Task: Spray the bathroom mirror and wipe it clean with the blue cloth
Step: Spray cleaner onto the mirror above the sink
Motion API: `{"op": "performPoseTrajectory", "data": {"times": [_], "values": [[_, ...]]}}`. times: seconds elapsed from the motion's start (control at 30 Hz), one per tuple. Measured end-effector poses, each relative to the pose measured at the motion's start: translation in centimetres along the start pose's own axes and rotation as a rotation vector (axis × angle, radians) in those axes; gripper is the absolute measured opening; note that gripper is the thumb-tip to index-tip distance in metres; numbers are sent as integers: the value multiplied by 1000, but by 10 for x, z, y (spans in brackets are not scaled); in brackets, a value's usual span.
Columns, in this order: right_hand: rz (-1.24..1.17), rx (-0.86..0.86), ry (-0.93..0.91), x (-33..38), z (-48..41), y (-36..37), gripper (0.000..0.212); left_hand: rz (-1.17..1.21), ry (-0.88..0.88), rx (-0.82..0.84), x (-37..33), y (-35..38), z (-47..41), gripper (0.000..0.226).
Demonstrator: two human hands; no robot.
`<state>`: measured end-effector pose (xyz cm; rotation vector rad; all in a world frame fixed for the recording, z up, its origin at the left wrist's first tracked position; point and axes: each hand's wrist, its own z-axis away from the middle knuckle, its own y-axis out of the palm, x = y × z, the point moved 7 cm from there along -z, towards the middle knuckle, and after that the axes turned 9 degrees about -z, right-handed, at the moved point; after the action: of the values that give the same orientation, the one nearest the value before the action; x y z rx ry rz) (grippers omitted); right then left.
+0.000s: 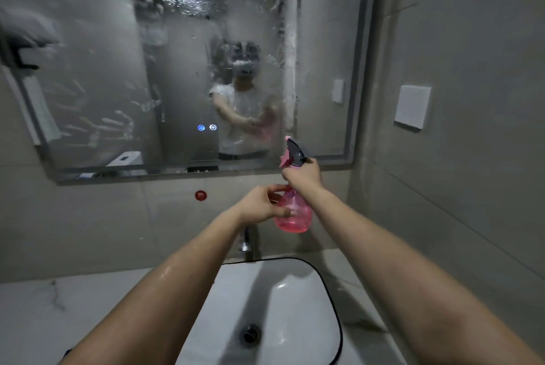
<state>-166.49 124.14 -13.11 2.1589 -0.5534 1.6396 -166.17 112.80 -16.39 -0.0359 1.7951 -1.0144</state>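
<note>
A pink see-through spray bottle (295, 214) with a grey and pink trigger head is held up in front of the mirror's lower edge. My right hand (303, 174) grips its neck just under the trigger. My left hand (262, 202) holds the bottle's round body from the left. The wide bathroom mirror (97, 49) is wet and streaked, with smeared handprints at its lower left and droplets across the middle. No blue cloth is in view.
A white basin (224, 305) with a dark rim and a drain sits below, with a chrome tap (246, 244) behind it. The marble counter (44, 320) spreads left. A white wall plate (411, 106) hangs right of the mirror. A red round sticker (200, 195) marks the tile.
</note>
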Motion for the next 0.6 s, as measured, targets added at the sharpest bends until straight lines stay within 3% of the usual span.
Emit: {"op": "performPoseTrajectory", "data": {"times": [0.1, 0.4, 0.5, 0.6], "values": [[7, -6, -89, 17, 8, 26, 24, 16, -23, -51, 10, -24, 12, 62], [-56, 86, -111, 39, 41, 120, 25, 51, -60, -174, 53, -107, 62, 63], [-31, 98, -158, 46, 51, 153, 11, 49, -79, -200, 63, -130, 83, 62], [-24, 145, -172, 50, 63, 187, 12, 49, -95, -226, 76, -152, 105, 64]]}}
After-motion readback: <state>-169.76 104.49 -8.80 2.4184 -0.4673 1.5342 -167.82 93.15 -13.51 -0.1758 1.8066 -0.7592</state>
